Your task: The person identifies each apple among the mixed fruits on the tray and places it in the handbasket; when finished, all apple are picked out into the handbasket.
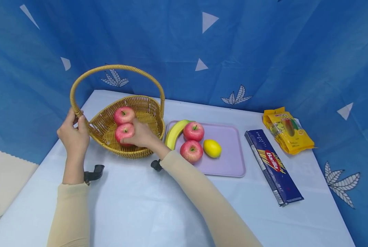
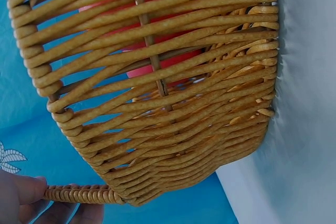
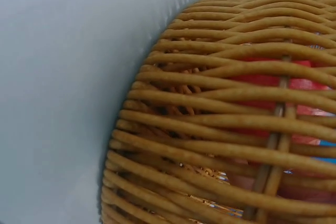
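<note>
A wicker basket (image 1: 134, 153) with a tall arched handle stands at the left of the table. My left hand (image 1: 74, 135) grips the handle near its left base; the left wrist view shows the thumb and fingers around the wrapped handle (image 2: 79, 193). Reaching over the near rim, my right hand (image 1: 143, 135) holds a red apple (image 1: 124, 132) inside the basket. Just behind it lies another red apple (image 1: 124, 115). In the right wrist view, the woven wall (image 3: 220, 98) hides most of the hand and fruit, with red showing through the gaps.
Right of the basket, a lilac tray (image 1: 230, 164) carries a banana (image 1: 175, 133), two red apples (image 1: 193, 131) and a lemon (image 1: 212, 148). Farther right lie a blue spaghetti box (image 1: 273, 168) and a yellow packet (image 1: 289, 132). A blue curtain (image 1: 177, 44) hangs behind the table.
</note>
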Available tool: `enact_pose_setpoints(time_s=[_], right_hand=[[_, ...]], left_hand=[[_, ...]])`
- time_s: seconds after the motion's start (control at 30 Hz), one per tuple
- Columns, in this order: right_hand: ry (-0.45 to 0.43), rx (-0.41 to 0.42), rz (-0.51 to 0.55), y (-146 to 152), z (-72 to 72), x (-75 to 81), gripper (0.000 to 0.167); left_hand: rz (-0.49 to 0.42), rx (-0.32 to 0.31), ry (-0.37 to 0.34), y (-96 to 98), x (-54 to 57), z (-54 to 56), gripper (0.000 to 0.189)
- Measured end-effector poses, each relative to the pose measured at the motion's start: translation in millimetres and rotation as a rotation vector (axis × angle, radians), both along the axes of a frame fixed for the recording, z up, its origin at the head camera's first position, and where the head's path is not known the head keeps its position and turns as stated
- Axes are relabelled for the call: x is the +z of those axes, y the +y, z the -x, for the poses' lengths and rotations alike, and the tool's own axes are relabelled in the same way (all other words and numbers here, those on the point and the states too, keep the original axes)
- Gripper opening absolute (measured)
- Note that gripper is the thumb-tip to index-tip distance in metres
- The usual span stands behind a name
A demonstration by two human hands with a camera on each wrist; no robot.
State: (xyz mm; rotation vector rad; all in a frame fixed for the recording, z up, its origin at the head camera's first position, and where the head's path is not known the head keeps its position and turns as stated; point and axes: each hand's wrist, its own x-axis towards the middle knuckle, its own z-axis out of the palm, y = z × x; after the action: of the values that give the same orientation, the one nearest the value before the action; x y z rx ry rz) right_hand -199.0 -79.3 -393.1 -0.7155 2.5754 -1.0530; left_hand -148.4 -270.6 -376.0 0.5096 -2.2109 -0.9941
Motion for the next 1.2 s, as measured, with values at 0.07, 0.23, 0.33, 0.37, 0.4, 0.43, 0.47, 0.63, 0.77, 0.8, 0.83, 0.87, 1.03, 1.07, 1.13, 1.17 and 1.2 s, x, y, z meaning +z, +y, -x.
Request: enact_pose_setpoints(time_s=[0.07,0.23,0.33,0.37,0.4,0.43,0.47,0.63,0.77,0.8,0.83,0.87,1.03,1.07,1.13,1.17,1.2], right_hand=[[0.004,0.02,-0.003,-0.3,-0.8,-0.1,0.087],[-0.001,0.036,-0.013,0.6,-2.6,0.8,0.088],[-0.006,0.033,-0.029,1.0,-2.8,0.8,0.084],[-0.009,0.032,-0.035,1.1,-2.9,0.7,0.082],[-0.013,0.031,-0.039,1.1,-3.0,0.7,0.081],[-0.018,0.031,-0.041,1.2,-3.1,0.6,0.081],[-0.022,0.032,-0.042,1.3,-3.2,0.5,0.08],[-0.02,0.042,-0.032,2.2,-2.9,0.7,0.08],[-0.023,0.05,-0.029,2.7,-2.0,0.8,0.082],[-0.026,0.05,-0.029,2.7,-1.9,0.8,0.082],[-0.029,0.05,-0.031,2.8,-1.9,0.8,0.083],[-0.028,0.051,-0.031,2.7,-1.9,0.7,0.083],[-0.026,0.046,-0.033,2.8,-2.7,0.3,0.084],[-0.025,0.045,-0.033,2.9,-2.9,0.2,0.084],[-0.027,0.04,-0.037,3.0,-3.4,0.2,0.084],[-0.026,0.039,-0.037,3.2,-3.7,0.4,0.085],[-0.024,0.039,-0.038,3.4,-4.1,0.7,0.085]], left_hand=[[0.0,0.003,-0.001,-0.6,-0.5,-0.3,0.033],[-0.004,0.003,-0.004,-1.4,-1.8,0.2,0.033],[-0.005,0.003,-0.003,-1.5,-1.5,-0.2,0.032],[-0.004,0.003,-0.001,-1.5,-1.5,-0.2,0.032],[-0.004,0.002,0.0,-1.4,-1.3,-0.4,0.032],[-0.004,0.002,0.0,-1.3,-1.2,-0.6,0.033],[-0.004,0.002,0.001,-1.0,-1.1,-0.8,0.033],[-0.003,0.0,-0.004,0.5,0.3,-1.0,0.034],[-0.012,-0.003,-0.014,1.4,1.9,-0.8,0.035],[-0.015,-0.003,-0.017,1.5,2.1,-0.8,0.035],[-0.017,-0.002,-0.02,1.5,2.2,-0.8,0.036],[-0.019,-0.001,-0.022,1.6,2.3,-0.8,0.036],[-0.021,-0.004,-0.018,1.3,2.1,-0.9,0.036],[-0.018,-0.006,-0.014,1.2,2.0,-0.9,0.036],[-0.016,-0.007,-0.008,1.0,1.7,-0.9,0.035],[-0.015,-0.007,-0.007,1.0,1.6,-1.0,0.035],[-0.016,-0.006,-0.007,0.9,1.5,-1.0,0.035]])
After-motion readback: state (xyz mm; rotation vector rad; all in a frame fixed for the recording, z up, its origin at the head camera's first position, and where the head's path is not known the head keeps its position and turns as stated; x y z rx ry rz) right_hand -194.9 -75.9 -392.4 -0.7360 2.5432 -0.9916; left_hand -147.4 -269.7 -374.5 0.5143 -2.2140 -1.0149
